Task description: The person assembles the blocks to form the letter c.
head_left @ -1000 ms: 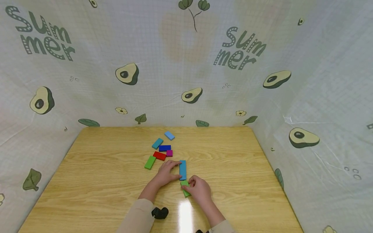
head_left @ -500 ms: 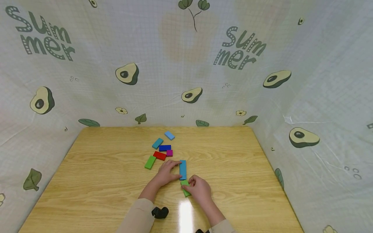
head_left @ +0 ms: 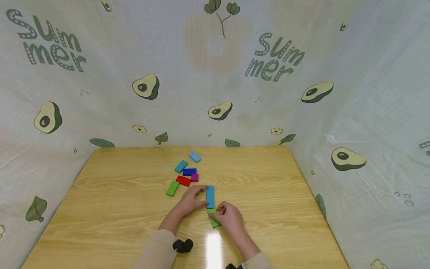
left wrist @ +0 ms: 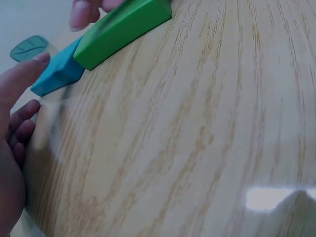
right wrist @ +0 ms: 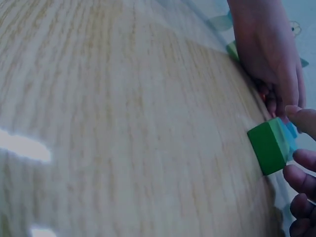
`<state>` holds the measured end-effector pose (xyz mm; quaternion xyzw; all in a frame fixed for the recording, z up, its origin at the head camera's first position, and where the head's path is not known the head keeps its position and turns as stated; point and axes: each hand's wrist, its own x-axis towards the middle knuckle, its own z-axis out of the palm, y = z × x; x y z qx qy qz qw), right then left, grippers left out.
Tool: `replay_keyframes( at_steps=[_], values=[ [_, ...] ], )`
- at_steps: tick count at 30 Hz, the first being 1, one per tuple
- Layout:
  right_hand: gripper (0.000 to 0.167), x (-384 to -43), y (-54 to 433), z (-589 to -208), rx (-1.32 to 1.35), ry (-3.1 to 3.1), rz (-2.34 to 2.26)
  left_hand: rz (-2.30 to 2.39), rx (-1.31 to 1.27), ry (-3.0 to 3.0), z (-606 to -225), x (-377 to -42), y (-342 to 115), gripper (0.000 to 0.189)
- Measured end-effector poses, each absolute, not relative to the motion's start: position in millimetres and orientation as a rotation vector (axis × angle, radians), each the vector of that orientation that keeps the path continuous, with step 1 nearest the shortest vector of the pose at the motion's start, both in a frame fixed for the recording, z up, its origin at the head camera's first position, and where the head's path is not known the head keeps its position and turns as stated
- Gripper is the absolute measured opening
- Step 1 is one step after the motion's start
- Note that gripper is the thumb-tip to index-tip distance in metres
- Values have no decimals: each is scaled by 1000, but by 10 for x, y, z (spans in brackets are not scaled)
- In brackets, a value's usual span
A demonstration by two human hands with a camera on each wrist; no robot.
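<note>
On the cloth facing me I read one "Summer" high on my left and a second "Summer" right of the middle, each split as "sum" over "mer". A printed scrap at my far right was cut off, unreadable.

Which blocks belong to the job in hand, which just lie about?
In use:
- long blue block, at left hand
- near green block, at right hand

Apparently just lying about:
- far green block
- red block
- magenta block
- dark blue block
- teal block
- light blue block
</note>
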<state>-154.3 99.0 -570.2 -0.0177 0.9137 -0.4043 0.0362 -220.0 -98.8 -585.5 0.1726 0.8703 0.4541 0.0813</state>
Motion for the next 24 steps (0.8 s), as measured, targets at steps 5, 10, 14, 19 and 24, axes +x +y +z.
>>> replay_keyframes(
  at_steps=[5, 10, 14, 19, 24],
  values=[
    [32, -1636, 998, -5601, -92, 2794, -1286, 1463, 445, 2535, -5814, -2183, -1019, 63],
    [32, -1694, 1011, -5493, -127, 2792, -1250, 1475, 406, 2526, -5714, -2154, -1050, 62],
    [34, -1670, 1022, -5492, -155, 2746, -1220, 1462, 414, 2526, -5686, -2119, -1074, 61],
    [36, -1616, 1023, -5543, -214, 2710, -1213, 1466, 401, 2541, -5697, -2046, -1127, 60],
    [36, -1582, 1021, -5607, -247, 2725, -1181, 1464, 386, 2578, -5687, -1992, -1188, 59]
  ],
)
